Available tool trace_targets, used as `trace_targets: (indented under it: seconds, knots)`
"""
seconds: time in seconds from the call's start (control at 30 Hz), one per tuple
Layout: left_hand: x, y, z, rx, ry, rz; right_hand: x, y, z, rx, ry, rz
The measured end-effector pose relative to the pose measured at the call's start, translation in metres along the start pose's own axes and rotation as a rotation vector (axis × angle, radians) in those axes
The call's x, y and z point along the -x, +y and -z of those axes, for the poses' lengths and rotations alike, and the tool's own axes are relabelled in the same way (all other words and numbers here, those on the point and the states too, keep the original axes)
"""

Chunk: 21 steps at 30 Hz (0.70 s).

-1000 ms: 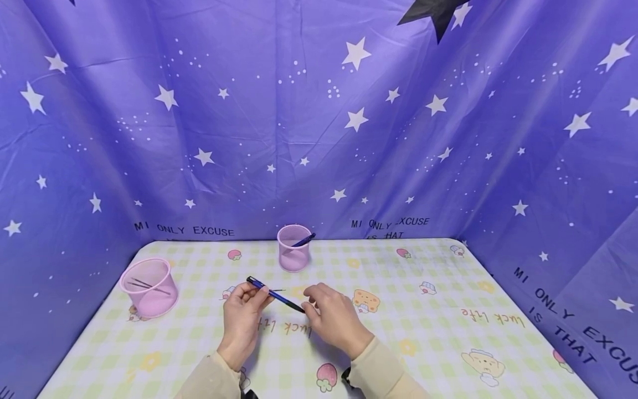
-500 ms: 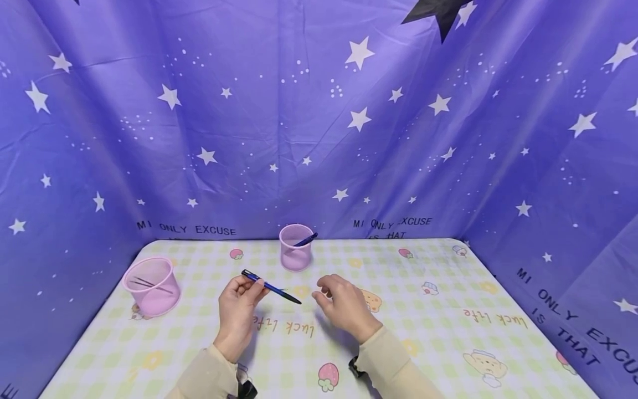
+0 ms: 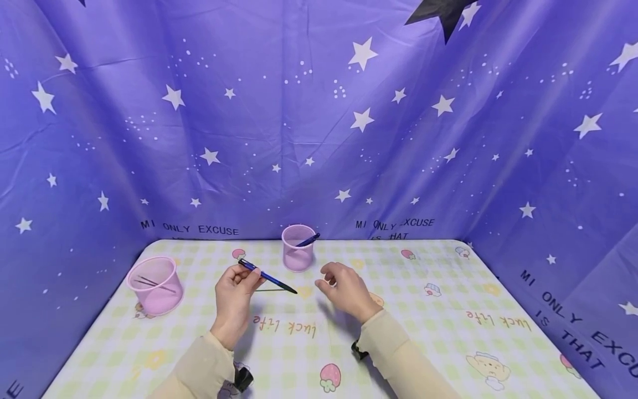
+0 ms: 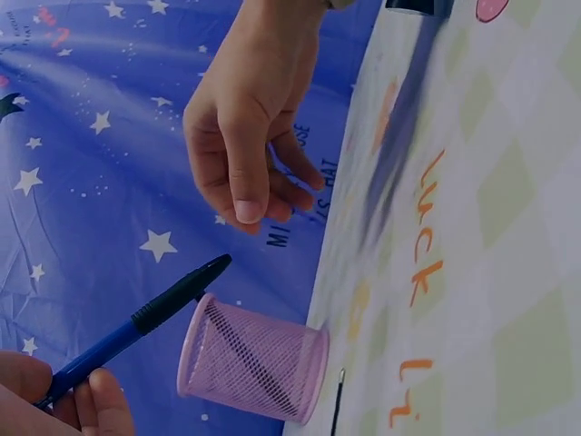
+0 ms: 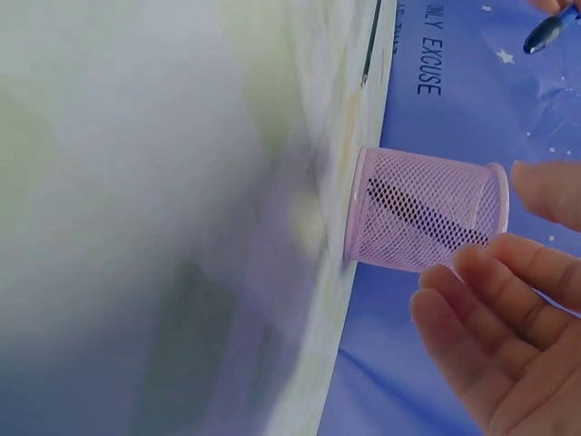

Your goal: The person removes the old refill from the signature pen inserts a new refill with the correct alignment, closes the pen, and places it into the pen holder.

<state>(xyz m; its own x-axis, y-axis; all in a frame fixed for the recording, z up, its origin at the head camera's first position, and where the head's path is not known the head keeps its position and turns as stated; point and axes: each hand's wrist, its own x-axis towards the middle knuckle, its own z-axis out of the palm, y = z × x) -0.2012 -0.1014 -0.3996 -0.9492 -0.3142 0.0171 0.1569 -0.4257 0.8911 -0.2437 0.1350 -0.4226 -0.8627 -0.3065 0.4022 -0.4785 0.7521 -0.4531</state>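
My left hand (image 3: 233, 302) pinches a blue pen (image 3: 269, 277) with a black grip between thumb and fingers. The pen is held above the table, its black end pointing right and down. To the right, my right hand (image 3: 349, 291) hovers with loosely bent fingers and holds nothing, apart from the pen. Beyond both hands stands a pink mesh pen cup (image 3: 297, 259), with a dark blue pen (image 3: 307, 240) leaning inside. A thin dark stick (image 4: 339, 400) with a small pale tip lies on the table, partly behind the left hand in the head view.
At the left stands a second pink mesh cup (image 3: 155, 299) holding a few thin dark sticks (image 3: 155, 284). A checked, printed cloth covers the table (image 3: 423, 354). Purple star-patterned curtains (image 3: 309, 127) enclose the back and both sides.
The right hand has drawn away from the pen's black end, to the right and farther back. The left hand has risen slightly leftward with the pen, uncovering more of the thin stick.
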Motion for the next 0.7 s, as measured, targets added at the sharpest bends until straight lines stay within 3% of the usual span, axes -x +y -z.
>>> trace_targets:
  seconds: [0.17, 0.4, 0.7]
  knots:
    - [-0.006, 0.004, 0.000, -0.003, 0.005, -0.006, -0.014, 0.005, -0.002, -0.084, -0.061, -0.038]
    - [-0.014, 0.010, -0.003, 0.005, 0.001, -0.032, -0.032, 0.008, 0.000, -0.305, -0.163, -0.193]
    - [-0.026, 0.016, -0.009, -0.007, 0.000, -0.072, -0.056, 0.015, -0.004, -0.410, -0.156, -0.277]
